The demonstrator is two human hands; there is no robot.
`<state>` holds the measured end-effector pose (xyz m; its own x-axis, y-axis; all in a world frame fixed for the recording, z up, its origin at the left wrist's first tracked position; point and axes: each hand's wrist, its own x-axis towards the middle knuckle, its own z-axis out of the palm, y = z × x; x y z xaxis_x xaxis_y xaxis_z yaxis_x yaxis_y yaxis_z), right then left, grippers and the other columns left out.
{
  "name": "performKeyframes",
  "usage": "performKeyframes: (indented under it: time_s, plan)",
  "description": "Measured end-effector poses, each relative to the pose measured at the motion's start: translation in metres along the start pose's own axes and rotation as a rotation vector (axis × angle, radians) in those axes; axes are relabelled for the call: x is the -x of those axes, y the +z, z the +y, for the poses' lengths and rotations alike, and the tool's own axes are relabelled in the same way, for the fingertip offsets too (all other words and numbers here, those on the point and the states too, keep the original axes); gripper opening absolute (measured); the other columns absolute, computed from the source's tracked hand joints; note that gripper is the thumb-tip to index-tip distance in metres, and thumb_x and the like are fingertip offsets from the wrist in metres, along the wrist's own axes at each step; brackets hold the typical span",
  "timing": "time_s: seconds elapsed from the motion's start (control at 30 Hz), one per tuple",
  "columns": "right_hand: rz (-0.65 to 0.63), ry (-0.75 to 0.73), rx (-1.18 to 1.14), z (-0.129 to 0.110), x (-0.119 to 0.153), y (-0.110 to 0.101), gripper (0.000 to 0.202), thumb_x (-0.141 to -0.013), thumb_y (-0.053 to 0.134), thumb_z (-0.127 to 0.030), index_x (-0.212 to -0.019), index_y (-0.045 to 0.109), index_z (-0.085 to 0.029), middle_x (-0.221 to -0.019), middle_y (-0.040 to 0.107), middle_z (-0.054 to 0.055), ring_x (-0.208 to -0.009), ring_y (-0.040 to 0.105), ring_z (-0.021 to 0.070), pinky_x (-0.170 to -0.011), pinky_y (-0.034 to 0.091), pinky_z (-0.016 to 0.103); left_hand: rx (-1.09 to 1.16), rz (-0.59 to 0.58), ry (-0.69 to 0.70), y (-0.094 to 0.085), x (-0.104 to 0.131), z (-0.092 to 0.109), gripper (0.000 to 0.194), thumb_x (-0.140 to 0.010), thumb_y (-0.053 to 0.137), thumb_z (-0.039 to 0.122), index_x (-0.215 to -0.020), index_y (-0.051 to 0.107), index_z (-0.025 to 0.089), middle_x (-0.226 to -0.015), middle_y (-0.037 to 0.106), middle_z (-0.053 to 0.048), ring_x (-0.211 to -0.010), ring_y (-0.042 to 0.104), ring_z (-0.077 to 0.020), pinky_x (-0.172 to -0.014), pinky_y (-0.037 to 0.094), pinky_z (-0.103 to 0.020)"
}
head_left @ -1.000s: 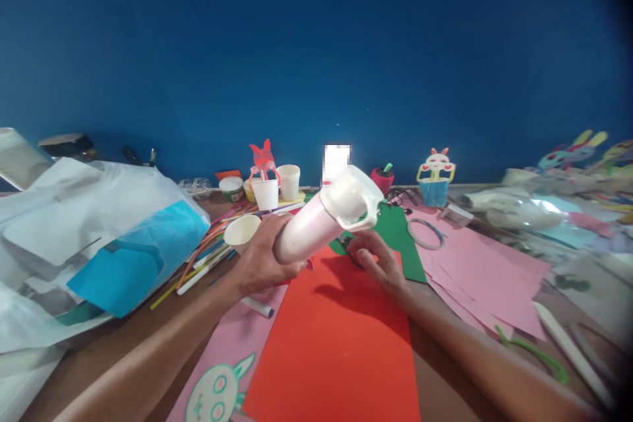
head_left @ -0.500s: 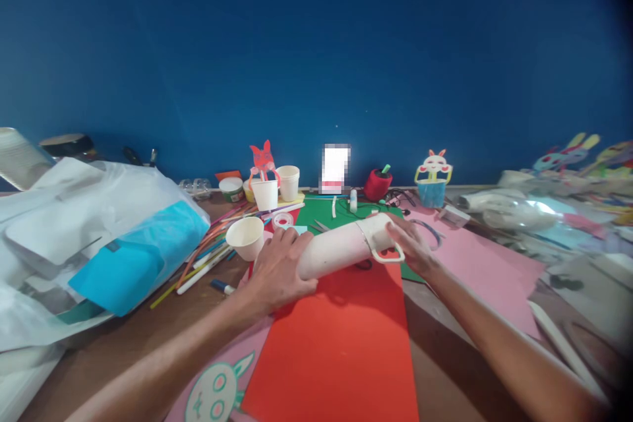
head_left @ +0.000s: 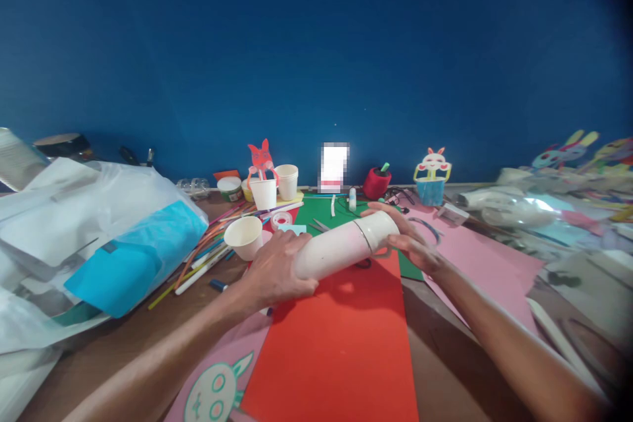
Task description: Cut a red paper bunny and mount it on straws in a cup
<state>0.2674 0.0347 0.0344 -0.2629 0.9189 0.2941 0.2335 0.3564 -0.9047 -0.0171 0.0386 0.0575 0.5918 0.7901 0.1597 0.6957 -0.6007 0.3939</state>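
A white cylindrical flask (head_left: 336, 249) is held tilted over a red sheet (head_left: 341, 349), its lidded end up to the right. My left hand (head_left: 279, 267) is wrapped round its lower left end. At the lidded end, my right hand (head_left: 408, 241) has its fingers spread around the lid (head_left: 380, 229), thumb and fingers on either side. The lid's handle is mostly hidden behind the right fingers.
White paper cup (head_left: 244, 238), straws and markers lie left. Scissors (head_left: 320, 225) rest on green paper behind the flask. Plastic bag (head_left: 30, 231) fills the left; pink paper (head_left: 484, 257) and clear plastic things lie right. Paper figures in cups (head_left: 264, 194) (head_left: 431, 191) stand behind.
The lid has turned, so its handle no longer faces me. My right hand's fingers have spread and shifted around the lid. My left hand still grips the flask.
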Motion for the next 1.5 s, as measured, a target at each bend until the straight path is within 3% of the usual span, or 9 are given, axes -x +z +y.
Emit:
performKeyframes:
  time_s: [0.13, 0.23, 0.43, 0.57, 0.67, 0.87, 1.0, 1.2, 1.5]
  plan:
    - [0.047, -0.008, 0.199, -0.003, -0.004, -0.003, 0.053, -0.082, 0.032, -0.058, -0.114, 0.052, -0.021, -0.101, 0.059, 0.008, -0.089, 0.054, 0.0244, -0.070, 0.046, 0.032, 0.000, 0.010, 0.020, 0.001, 0.001, 0.000, 0.062, -0.057, 0.063, 0.038, -0.116, 0.049, 0.025, -0.100, 0.057, -0.006, -0.092, 0.050, -0.0262, -0.079, 0.039, -0.036]
    - [0.039, 0.052, 0.238, -0.011, -0.006, -0.005, 0.045, -0.080, 0.045, -0.053, -0.106, 0.057, -0.019, -0.091, 0.061, 0.007, -0.080, 0.056, 0.0223, -0.063, 0.046, 0.029, 0.008, 0.003, 0.023, 0.000, 0.001, -0.001, 0.063, -0.057, 0.064, 0.039, -0.116, 0.049, 0.025, -0.100, 0.056, -0.006, -0.091, 0.050, -0.0258, -0.079, 0.039, -0.036]
    - [-0.069, 0.067, -0.049, -0.016, -0.006, -0.008, 0.062, -0.070, 0.058, -0.050, -0.123, 0.040, -0.024, -0.117, 0.051, 0.009, -0.096, 0.054, 0.0240, -0.071, 0.049, 0.031, 0.020, -0.001, 0.008, -0.001, 0.001, -0.002, 0.061, -0.058, 0.063, 0.039, -0.116, 0.049, 0.025, -0.106, 0.054, -0.007, -0.094, 0.049, -0.0259, -0.079, 0.039, -0.036]
    - [0.025, 0.032, 0.165, -0.009, -0.007, -0.011, 0.057, -0.079, 0.037, -0.061, -0.120, 0.047, -0.022, -0.114, 0.054, 0.009, -0.100, 0.051, 0.0254, -0.076, 0.046, 0.034, 0.023, 0.000, -0.001, -0.001, 0.000, -0.002, 0.061, -0.058, 0.063, 0.040, -0.116, 0.049, 0.025, -0.105, 0.054, -0.007, -0.093, 0.049, -0.0257, -0.079, 0.040, -0.036]
    - [0.056, 0.070, 0.307, -0.009, -0.007, -0.012, 0.046, -0.081, 0.042, -0.055, -0.107, 0.059, -0.020, -0.097, 0.061, 0.008, -0.087, 0.056, 0.0243, -0.069, 0.047, 0.033, 0.026, -0.004, 0.002, -0.001, 0.001, -0.001, 0.061, -0.058, 0.063, 0.039, -0.116, 0.049, 0.025, -0.102, 0.055, -0.006, -0.093, 0.049, -0.0255, -0.079, 0.039, -0.036]
    - [-0.042, 0.109, 0.030, -0.025, -0.004, -0.010, 0.051, -0.072, 0.062, -0.038, -0.119, 0.047, -0.024, -0.110, 0.057, 0.007, -0.092, 0.056, 0.0237, -0.071, 0.049, 0.032, 0.030, 0.004, -0.004, -0.002, 0.002, 0.000, 0.061, -0.058, 0.064, 0.038, -0.115, 0.049, 0.025, -0.103, 0.055, -0.007, -0.092, 0.049, -0.0257, -0.078, 0.040, -0.036]
    - [-0.023, 0.067, 0.010, -0.029, -0.004, -0.009, 0.054, -0.076, 0.055, -0.045, -0.124, 0.041, -0.024, -0.121, 0.051, 0.009, -0.104, 0.051, 0.0271, -0.075, 0.049, 0.034, 0.043, 0.005, -0.012, -0.002, 0.002, 0.000, 0.060, -0.058, 0.064, 0.037, -0.115, 0.050, 0.025, -0.102, 0.055, -0.006, -0.091, 0.050, -0.0254, -0.078, 0.040, -0.036]
    - [0.069, 0.153, 0.222, -0.019, -0.007, -0.013, 0.039, -0.082, 0.047, -0.047, -0.109, 0.058, -0.021, -0.085, 0.064, 0.006, -0.074, 0.059, 0.0202, -0.055, 0.048, 0.026, 0.031, -0.001, 0.013, -0.002, 0.001, -0.001, 0.061, -0.057, 0.064, 0.039, -0.115, 0.050, 0.024, -0.105, 0.054, -0.007, -0.094, 0.049, -0.0262, -0.079, 0.040, -0.037]
    - [-0.009, 0.050, 0.038, -0.029, -0.003, -0.015, 0.046, -0.070, 0.064, -0.035, -0.113, 0.050, -0.024, -0.119, 0.051, 0.009, -0.098, 0.055, 0.0240, -0.080, 0.049, 0.036, 0.066, 0.000, -0.023, -0.004, 0.000, -0.002, 0.060, -0.057, 0.065, 0.037, -0.114, 0.050, 0.025, -0.104, 0.057, -0.006, -0.091, 0.051, -0.0252, -0.078, 0.040, -0.035]
